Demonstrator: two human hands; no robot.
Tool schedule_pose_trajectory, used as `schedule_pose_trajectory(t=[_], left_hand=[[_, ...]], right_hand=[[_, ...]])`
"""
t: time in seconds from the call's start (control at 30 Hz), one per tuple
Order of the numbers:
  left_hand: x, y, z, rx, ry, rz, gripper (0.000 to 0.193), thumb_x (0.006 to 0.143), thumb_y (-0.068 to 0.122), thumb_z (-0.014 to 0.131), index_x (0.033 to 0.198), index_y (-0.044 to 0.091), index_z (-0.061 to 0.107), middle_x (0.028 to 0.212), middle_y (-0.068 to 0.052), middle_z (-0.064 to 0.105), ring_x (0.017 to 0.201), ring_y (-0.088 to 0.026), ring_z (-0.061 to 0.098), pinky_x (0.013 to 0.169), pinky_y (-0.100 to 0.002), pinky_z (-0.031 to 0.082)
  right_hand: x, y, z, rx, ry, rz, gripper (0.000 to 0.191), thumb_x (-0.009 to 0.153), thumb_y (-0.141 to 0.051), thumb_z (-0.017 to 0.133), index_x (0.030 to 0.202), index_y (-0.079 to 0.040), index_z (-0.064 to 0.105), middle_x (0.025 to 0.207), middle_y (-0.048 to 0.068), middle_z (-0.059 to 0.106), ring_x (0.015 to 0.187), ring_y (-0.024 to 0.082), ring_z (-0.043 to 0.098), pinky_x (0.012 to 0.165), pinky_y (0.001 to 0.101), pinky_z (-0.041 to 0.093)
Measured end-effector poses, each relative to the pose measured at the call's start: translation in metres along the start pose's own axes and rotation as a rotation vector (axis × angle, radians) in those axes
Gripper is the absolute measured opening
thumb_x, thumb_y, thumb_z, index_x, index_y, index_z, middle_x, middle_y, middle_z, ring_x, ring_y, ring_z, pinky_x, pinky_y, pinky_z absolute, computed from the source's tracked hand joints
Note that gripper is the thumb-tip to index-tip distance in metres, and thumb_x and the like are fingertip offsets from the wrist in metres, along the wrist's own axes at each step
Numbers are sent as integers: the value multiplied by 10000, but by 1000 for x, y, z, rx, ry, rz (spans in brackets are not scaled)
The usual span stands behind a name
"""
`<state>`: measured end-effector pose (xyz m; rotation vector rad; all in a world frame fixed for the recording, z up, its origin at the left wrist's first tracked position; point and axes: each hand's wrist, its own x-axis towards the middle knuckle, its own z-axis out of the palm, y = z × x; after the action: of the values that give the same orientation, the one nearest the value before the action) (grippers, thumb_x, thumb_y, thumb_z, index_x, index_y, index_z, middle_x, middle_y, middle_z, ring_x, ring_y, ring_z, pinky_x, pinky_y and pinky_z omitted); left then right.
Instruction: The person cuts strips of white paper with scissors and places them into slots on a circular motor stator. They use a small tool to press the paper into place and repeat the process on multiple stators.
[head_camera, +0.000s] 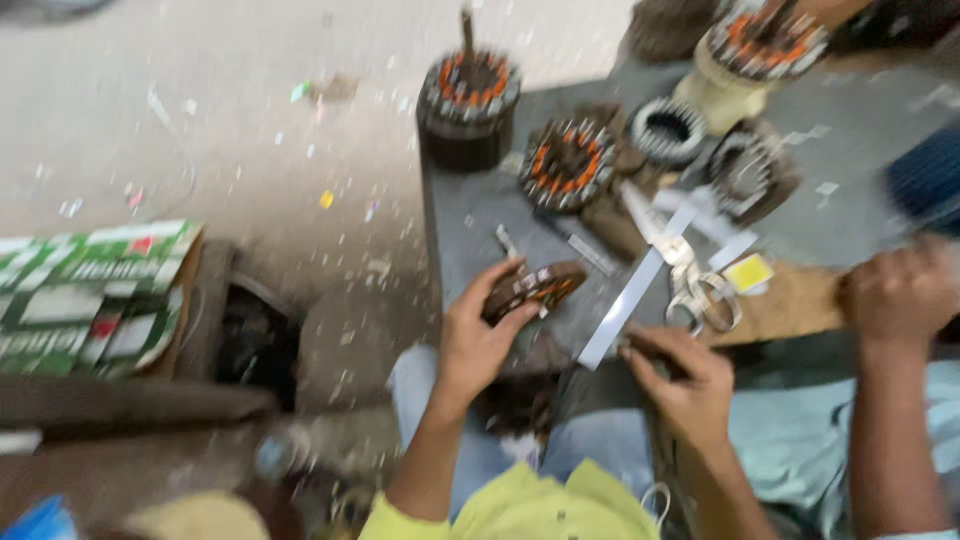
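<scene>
Fingers of my left hand (478, 335) clamp the brown wound stator (533, 287) just above the tabletop (470, 225), right hand (685, 380) pinching the grey insulation strip (622, 308) beside it, so I'd keep the strip straight and grip steady.

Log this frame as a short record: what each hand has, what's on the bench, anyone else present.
left hand: grips a brown motor stator tilted over the bench edge
right hand: pinches the low end of a pale paper strip
bench: scissors, more wound stators, one stator on a shaft
other person: a hand at right edge
image: motion-blurred
</scene>
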<state>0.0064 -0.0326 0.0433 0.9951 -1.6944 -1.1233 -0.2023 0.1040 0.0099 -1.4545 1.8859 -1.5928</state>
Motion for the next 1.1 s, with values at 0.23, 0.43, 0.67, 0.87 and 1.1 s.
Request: schedule_pose_trajectory(t=[0.23, 0.43, 0.67, 0.87, 1.1], left_hand=[[-13, -10, -15, 16, -41, 152, 418, 873, 62, 799, 1278, 77, 696, 1219, -113, 719, 1196, -255, 672, 1073, -347, 502], [-18, -20, -20, 18, -35, 187, 428, 865, 80, 810, 1277, 73, 694, 1249, -120, 712, 1235, -265, 657, 1093, -362, 494], [-22, -23, -21, 13, -40, 226, 440, 868, 83, 820, 1288, 91, 692, 1273, -107, 705, 1267, -263, 644, 1104, -371, 507], [-20, -20, -16, 36, -26, 260, 515, 804, 123, 864, 1287, 97, 688, 1209, -78, 718, 1202, -265, 648, 1072, -374, 512], [-15, -19, -15, 50, -48, 319, 412, 852, 103, 843, 1246, 120, 724, 1246, -39, 732, 1212, -243, 655, 1097, -374, 513]], right_hand=[[10, -32, 36, 13, 4, -397, 230, 864, 89, 801, 1053, -33, 750, 1055, 125, 755, 948, 210, 752, 795, 274, 595], [29, -40, 55, -148, -8, -619, 281, 766, 59, 813, 1017, -60, 775, 1108, 161, 735, 998, 304, 740, 854, 358, 595], [39, -38, 63, -122, -24, -699, 260, 780, 43, 795, 1021, -53, 779, 1060, 155, 731, 966, 304, 739, 843, 370, 603], [45, -39, 57, -110, -72, -695, 225, 806, 44, 747, 1011, -43, 779, 983, 129, 727, 931, 295, 736, 837, 377, 604], [50, -44, 51, -214, -101, -815, 238, 805, 31, 781, 1028, -52, 787, 949, 131, 723, 905, 291, 735, 790, 382, 611]])
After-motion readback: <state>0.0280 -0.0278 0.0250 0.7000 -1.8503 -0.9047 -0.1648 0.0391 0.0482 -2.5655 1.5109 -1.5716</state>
